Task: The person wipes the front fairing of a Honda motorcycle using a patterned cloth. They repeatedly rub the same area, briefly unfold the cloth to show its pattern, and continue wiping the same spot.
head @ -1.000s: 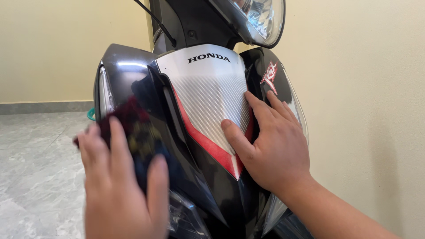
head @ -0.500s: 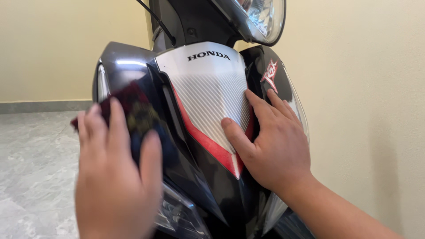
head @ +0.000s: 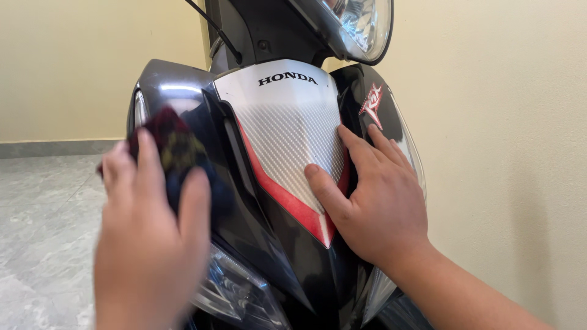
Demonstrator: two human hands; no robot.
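Left hand (head: 153,244), lower left of the frame, presses a dark cloth (head: 174,150) under spread fingers against the scooter's black front panel (head: 244,208). Right hand (head: 379,201), centre right, lies open and flat, holding nothing, on the silver-and-red cover (head: 284,134).

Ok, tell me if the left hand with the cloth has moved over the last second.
Yes. The left hand has carried the dark cloth slightly up the scooter's left panel, toward its top edge. The right hand stays flat on the front cover.
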